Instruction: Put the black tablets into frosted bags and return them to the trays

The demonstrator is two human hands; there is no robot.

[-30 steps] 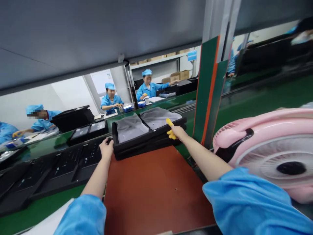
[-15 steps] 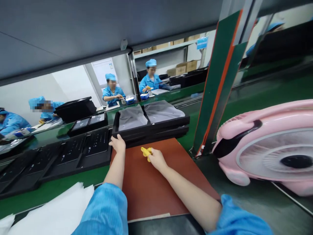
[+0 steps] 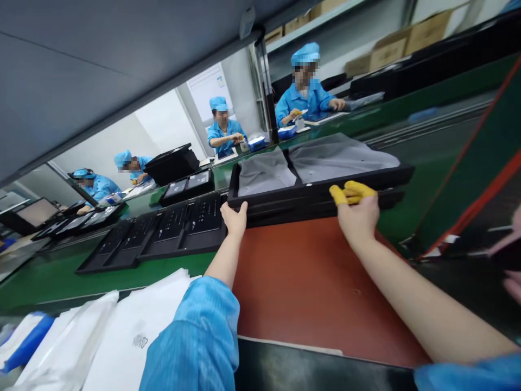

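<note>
A stack of black trays (image 3: 317, 191) stands at the far edge of a red-brown mat (image 3: 309, 277). The top tray carries two grey bagged items (image 3: 337, 157). My left hand (image 3: 234, 218) grips the stack's near left corner, fingers curled on the rim. My right hand (image 3: 357, 213), with yellow finger cots on its fingertips, presses against the near right edge of the stack, fingers bent onto it.
Black moulded trays (image 3: 163, 233) lie in a row on the green conveyor (image 3: 49, 277) to the left. White sheets and bags (image 3: 122, 331) lie at the near left. A green and orange post (image 3: 468, 179) rises on the right. Several people in blue work across the line.
My right hand has left the mat's middle and gone to the right near edge of the tray stack. The left hand stays on the left corner. The camera has moved closer and turned left.
</note>
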